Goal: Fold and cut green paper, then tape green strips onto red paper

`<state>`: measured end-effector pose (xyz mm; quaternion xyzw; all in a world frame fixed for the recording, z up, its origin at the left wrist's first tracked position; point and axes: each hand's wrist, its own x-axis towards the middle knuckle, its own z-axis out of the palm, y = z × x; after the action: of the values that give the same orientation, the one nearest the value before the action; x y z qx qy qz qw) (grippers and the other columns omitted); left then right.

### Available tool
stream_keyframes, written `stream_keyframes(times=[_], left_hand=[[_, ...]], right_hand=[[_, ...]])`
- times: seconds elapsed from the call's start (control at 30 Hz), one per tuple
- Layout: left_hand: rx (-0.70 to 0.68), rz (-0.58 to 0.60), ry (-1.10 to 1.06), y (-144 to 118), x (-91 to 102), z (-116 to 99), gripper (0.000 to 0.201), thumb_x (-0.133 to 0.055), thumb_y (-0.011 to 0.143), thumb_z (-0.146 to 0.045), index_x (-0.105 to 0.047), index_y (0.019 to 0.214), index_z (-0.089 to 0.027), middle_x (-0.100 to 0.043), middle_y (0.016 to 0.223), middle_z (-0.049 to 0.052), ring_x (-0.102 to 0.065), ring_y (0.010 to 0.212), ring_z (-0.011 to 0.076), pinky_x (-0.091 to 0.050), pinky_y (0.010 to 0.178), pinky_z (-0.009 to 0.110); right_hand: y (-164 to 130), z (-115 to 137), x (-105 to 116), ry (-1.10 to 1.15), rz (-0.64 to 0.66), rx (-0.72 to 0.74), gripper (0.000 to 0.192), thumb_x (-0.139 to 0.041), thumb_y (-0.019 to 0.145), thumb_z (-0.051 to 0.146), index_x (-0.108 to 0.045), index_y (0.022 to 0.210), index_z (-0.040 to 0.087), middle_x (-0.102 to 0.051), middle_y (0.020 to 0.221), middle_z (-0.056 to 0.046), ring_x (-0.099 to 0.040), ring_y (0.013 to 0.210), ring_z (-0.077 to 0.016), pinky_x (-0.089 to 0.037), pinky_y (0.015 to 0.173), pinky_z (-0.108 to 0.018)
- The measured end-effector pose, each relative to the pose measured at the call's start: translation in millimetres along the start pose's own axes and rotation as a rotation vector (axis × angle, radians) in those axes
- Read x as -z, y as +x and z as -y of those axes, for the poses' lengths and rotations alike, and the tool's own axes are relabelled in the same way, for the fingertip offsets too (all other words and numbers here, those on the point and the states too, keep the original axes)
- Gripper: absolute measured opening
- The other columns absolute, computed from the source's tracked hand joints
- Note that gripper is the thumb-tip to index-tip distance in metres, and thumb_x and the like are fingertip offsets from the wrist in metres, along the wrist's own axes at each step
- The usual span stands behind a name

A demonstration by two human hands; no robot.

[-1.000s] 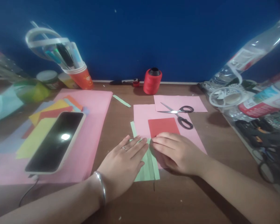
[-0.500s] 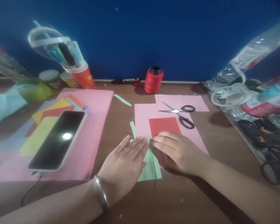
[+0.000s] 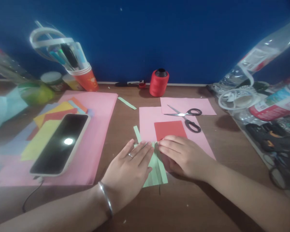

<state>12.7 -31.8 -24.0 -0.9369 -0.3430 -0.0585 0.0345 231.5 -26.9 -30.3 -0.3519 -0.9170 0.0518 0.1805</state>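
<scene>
Folded light green paper (image 3: 159,174) lies on the desk before me, with creases running along its length. My left hand (image 3: 129,169) rests flat across its left part, fingers stretched out and pressing down. On the paper's upper right edge, my right hand (image 3: 186,158) is closed, fingers together and curled; its thumb is hidden underneath. Partly beneath that hand is a red paper square (image 3: 170,129), set on a pink sheet (image 3: 147,119). Scissors (image 3: 182,115) with black handles lie spread just beyond. A narrow green strip (image 3: 137,133) pokes out above my left fingers.
On the left, a phone (image 3: 60,145) with a cable sits over coloured papers and pink sheets (image 3: 100,129). Behind are a red cup of pens (image 3: 85,79), a red thread spool (image 3: 159,83) and a marker (image 3: 129,83). Bottles (image 3: 275,103) and black tools (image 3: 268,138) line the right side.
</scene>
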Motion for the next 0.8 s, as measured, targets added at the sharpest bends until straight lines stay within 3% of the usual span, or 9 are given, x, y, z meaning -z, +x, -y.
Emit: stream_keyframes(times=[0.17, 0.43, 0.8], left_hand=[[0.006, 0.021, -0.036, 1, 0.1, 3, 0.040, -0.032, 0.091, -0.029, -0.040, 0.129, -0.019, -0.044, 0.134, 0.001, -0.039, 0.123, 0.0167, -0.014, 0.109, 0.038], [-0.088, 0.076, -0.072, 3, -0.2, 11, 0.039, -0.028, 0.091, -0.020, -0.041, 0.128, -0.018, -0.042, 0.135, -0.002, -0.034, 0.126, 0.0178, -0.023, 0.106, 0.037], [-0.081, 0.066, -0.014, 0, 0.7, 5, 0.040, -0.029, 0.092, -0.024, -0.039, 0.130, -0.015, -0.044, 0.134, 0.002, -0.037, 0.124, 0.0184, -0.020, 0.107, 0.037]], right_hand=[[1, 0, 3, 0.027, 0.011, -0.007, 0.030, -0.044, 0.081, 0.013, -0.057, 0.108, 0.010, -0.060, 0.110, -0.010, -0.048, 0.104, -0.0228, -0.045, 0.088, -0.040], [-2, -2, 5, 0.048, -0.030, 0.035, 0.029, -0.044, 0.080, 0.009, -0.059, 0.105, 0.011, -0.062, 0.109, -0.009, -0.049, 0.104, -0.0228, -0.047, 0.087, -0.038], [0, 0, 2, 0.041, 0.029, 0.003, 0.028, -0.041, 0.083, 0.011, -0.059, 0.105, 0.011, -0.060, 0.109, -0.009, -0.048, 0.104, -0.0224, -0.045, 0.088, -0.039]])
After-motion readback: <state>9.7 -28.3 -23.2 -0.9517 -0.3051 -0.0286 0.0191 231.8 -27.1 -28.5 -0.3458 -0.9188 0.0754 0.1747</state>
